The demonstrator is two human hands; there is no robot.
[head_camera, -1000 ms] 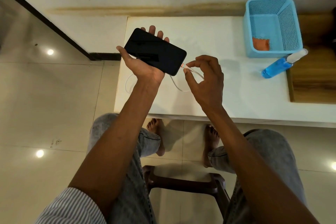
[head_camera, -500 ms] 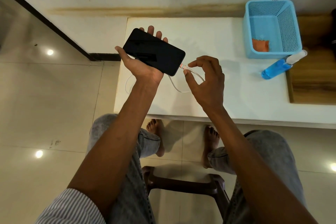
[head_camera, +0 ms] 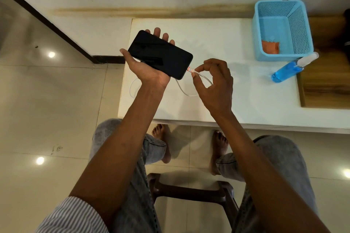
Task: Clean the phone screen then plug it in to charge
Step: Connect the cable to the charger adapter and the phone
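Note:
My left hand (head_camera: 149,71) holds a black phone (head_camera: 160,54) flat in its palm above the left part of the white table (head_camera: 246,91), dark screen up. At the phone's lower right end sits the plug of a white charging cable (head_camera: 191,70). My right hand (head_camera: 214,79) pinches the cable just behind that plug with thumb and forefinger. The rest of the cable loops down across the table and under my left wrist. Whether the plug is fully seated in the port I cannot tell.
A light blue mesh basket (head_camera: 301,24) with an orange cloth (head_camera: 270,47) inside stands at the table's back right. A blue spray bottle (head_camera: 289,70) lies beside it. A wooden surface (head_camera: 325,83) adjoins the table on the right. A dark stool (head_camera: 189,193) stands between my knees.
My right hand has slid slightly back along the cable, from the plug to just behind it. The phone and my left hand have stayed nearly still.

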